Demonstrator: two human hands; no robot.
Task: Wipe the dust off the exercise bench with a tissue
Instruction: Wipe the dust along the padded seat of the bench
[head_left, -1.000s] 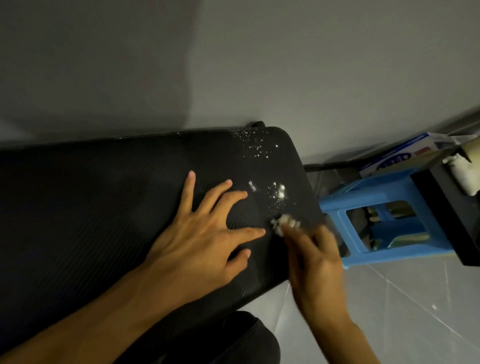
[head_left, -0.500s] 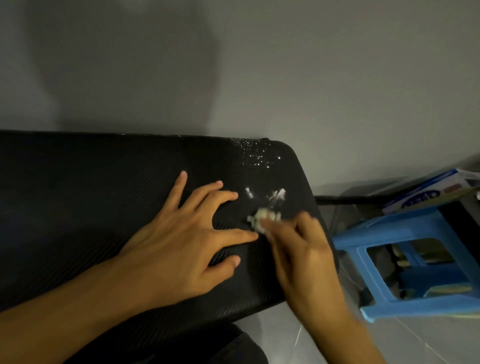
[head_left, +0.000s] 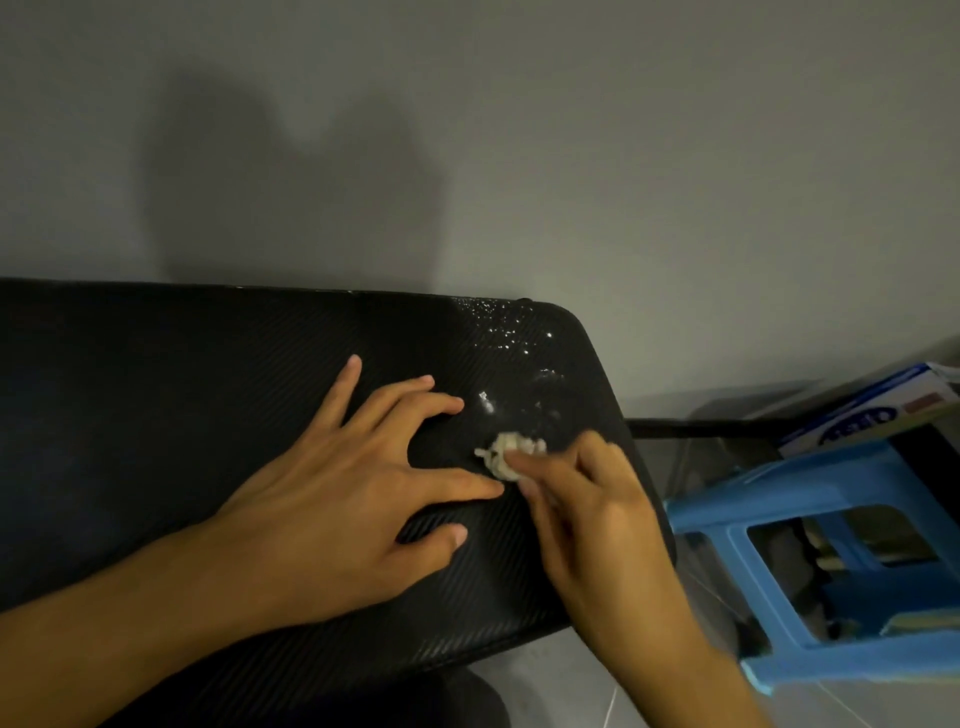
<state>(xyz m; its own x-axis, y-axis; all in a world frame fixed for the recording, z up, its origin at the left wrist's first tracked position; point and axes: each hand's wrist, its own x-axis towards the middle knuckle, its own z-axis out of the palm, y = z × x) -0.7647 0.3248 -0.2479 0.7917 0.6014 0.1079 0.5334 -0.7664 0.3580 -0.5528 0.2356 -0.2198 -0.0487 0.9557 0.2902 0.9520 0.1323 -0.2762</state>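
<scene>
the exercise bench (head_left: 208, 415) pad looks like black woven-textured vinyl, faintly glossy; the tissue (head_left: 511, 454) is crumpled paper; the stool (head_left: 727, 509) is smooth blue plastic.

A dim home room: a black padded exercise bench (head_left: 208, 415) against a plain wall (head_left: 623, 156), a blue plastic stool (head_left: 779, 519) on tiled floor at right.

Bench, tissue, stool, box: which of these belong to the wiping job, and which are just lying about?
In the job:
exercise bench
dust speckling its far corner
tissue, wadded up
right hand, pinching the tissue
left hand, flat on the bench

Just lying about:
blue stool beside the bench
blue and white box behind the stool
</scene>
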